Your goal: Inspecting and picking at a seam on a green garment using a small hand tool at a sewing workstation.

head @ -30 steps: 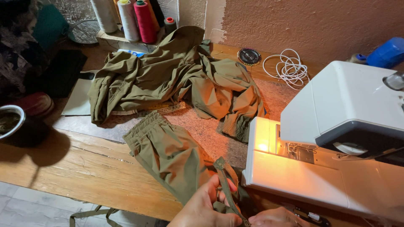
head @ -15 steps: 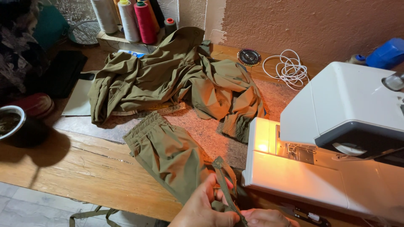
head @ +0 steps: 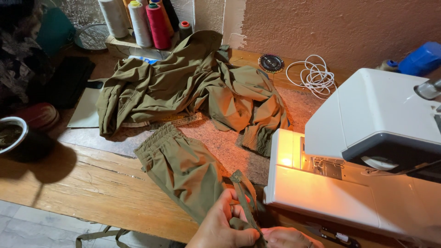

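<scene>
Olive strap [head: 242, 195], a narrow fabric strip, rises from the bottom edge of the view just left of the white sewing machine [head: 367, 151], pinched by both hands. The left hand [head: 223, 225] is closed around it, thumb and fingers gripping the strip against the olive garment piece [head: 183, 170] lying on the desk [head: 69, 183]. The right hand [head: 287, 237] is mostly cut off by the frame; its fingers appear curled on the strap's lower end. Holding it well means keeping the strip flat and untwisted, edges aligned. Beyond the machine's left side lies a heap of olive cloth [head: 183, 87]; behind that stand thread cones [head: 147, 20], white, pink and dark. No readable labels show.
</scene>
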